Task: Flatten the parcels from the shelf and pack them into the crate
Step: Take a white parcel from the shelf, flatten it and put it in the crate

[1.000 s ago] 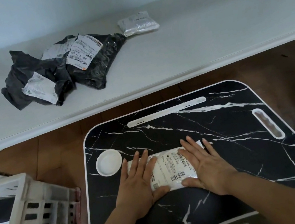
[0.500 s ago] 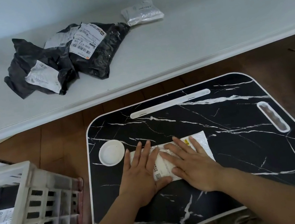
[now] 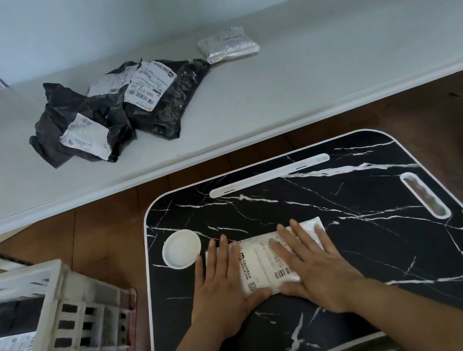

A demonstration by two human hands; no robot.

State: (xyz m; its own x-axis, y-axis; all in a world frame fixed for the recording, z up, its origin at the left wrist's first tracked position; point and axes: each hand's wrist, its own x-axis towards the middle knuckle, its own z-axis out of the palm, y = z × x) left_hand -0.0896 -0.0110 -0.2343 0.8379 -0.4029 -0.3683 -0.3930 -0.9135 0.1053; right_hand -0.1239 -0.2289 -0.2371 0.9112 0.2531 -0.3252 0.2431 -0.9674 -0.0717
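Both hands, left (image 3: 223, 288) & right (image 3: 311, 266), fingers spread, flat on white parcel (image 3: 263, 265) atop marble tray (image 3: 355, 215).

The crate (image 3: 65, 328) at near left is blurred and cut off; both hands (image 3: 228, 287) hide the parcel's (image 3: 262, 262) ends.

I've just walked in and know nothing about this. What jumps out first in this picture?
Two bare hands, left hand and right hand, press flat on a white parcel lying on a black marbled lap table. Behind, a heap of crumpled black parcels sits on the pale shelf, and a white slatted crate stands at lower left.
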